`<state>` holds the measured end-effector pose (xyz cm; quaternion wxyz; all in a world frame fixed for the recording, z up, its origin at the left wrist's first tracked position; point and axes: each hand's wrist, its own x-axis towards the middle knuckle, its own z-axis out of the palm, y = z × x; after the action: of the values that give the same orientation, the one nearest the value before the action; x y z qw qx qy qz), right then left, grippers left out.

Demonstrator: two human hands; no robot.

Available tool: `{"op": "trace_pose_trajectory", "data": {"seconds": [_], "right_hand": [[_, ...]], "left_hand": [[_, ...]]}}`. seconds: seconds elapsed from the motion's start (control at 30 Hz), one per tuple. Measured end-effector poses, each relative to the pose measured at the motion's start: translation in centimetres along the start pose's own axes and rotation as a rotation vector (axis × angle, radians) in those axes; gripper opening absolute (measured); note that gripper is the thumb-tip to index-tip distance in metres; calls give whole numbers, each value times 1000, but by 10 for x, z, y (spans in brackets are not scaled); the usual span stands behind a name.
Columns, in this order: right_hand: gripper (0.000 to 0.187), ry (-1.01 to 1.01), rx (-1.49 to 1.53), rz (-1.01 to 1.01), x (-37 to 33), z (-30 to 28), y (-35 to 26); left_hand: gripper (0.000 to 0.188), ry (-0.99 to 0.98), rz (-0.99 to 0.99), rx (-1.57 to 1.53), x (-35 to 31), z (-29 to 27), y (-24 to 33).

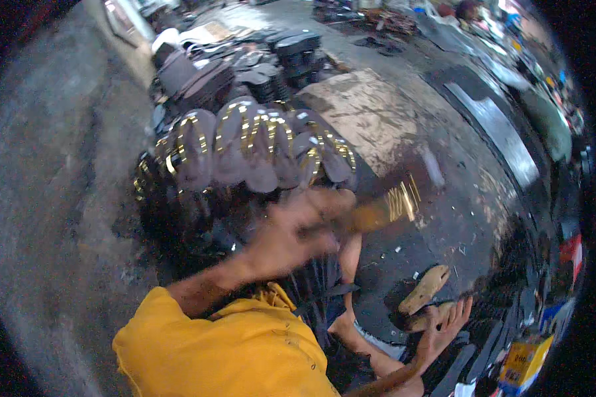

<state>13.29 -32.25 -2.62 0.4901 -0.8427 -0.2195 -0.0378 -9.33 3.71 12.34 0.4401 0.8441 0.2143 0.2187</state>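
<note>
My left hand (301,221), smeared by motion, reaches across the middle with its fingers closed. It holds a dark sandal with gold straps (404,202), also blurred, which points to the right. My right hand (440,327) is low on the right, its fingers stretched and apart. Beside it lies a tan foot-shaped form (424,290), and a second tan form (422,321) is partly covered by that hand. Just beyond my left hand stands a row of dark sandals with gold straps (261,142), packed close together.
Stacks of dark soles (265,69) sit behind the sandals. A worn brown sheet (364,112) covers the floor at far middle. Dark sheet material (496,132) lies to the right. A yellow and blue box (526,360) stands at lower right, near several dark strips.
</note>
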Motion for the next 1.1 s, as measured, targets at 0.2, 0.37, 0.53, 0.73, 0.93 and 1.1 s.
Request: {"op": "trace_pose_trajectory", "data": {"seconds": [0.2,0.37,0.53,0.73,0.93,1.1], "right_hand": [[85,108,-635,431,-67,70,124],[87,242,-447,383,-55,111,146],[61,240,-509,361,-24,97,93],[56,210,239,783,-22,51,41],[46,902,329,414,-145,-63,10],[46,928,-101,496,-194,-266,22]], "left_hand": [[49,1036,-203,171,-46,-219,-41],[60,1221,-464,-501,-157,-293,-203],[61,743,-739,-716,-181,-240,-259],[59,711,-325,195,-4,-141,-175],[56,703,309,578,100,-100,-99],[54,609,745,606,175,-52,-87]]}}
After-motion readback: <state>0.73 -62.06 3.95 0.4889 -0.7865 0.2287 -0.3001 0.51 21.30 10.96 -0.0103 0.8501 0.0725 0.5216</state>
